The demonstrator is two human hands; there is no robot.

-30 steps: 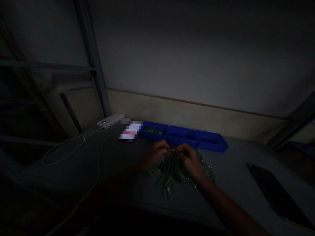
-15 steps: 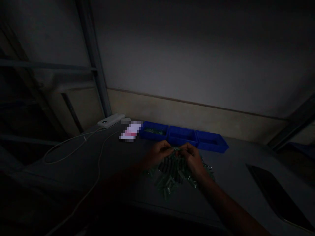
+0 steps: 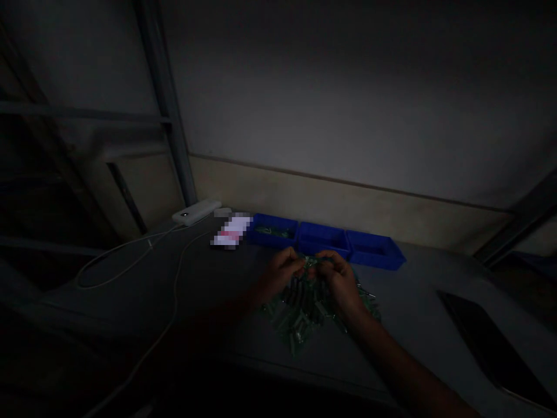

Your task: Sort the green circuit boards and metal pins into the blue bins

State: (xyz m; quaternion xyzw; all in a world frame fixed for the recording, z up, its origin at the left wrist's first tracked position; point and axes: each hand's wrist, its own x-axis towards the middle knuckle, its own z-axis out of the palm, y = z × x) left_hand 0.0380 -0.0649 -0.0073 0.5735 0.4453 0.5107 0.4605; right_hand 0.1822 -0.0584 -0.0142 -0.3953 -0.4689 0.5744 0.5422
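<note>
My left hand (image 3: pixel 284 268) and my right hand (image 3: pixel 340 280) are close together above a pile, both closed with fingers pinched. Between their fingertips they hold a small shiny green plastic packet (image 3: pixel 310 262); its contents are too dark to make out. Below lies a heap of small green, glinting pieces (image 3: pixel 298 328), some of which look like clear packets with slim metallic bits. My right forearm and hand cover part of the heap. Just beyond the hands stand a left blue bin (image 3: pixel 272 239) with similar green pieces in it, a middle blue bin (image 3: pixel 322 247) and a right blue bin (image 3: pixel 375 260).
A phone with a lit, blurred screen (image 3: pixel 232 231) lies left of the bins. Beside it are a white power bank (image 3: pixel 196 213) and a white cable (image 3: pixel 175 290) running across the grey table (image 3: pixel 209 284). A dark flat tablet-like device (image 3: pixel 491 342) lies at the right.
Between my fingertips the green packet shows wider and brighter. Both hands have barely shifted; bins, phone and heap stay in place.
</note>
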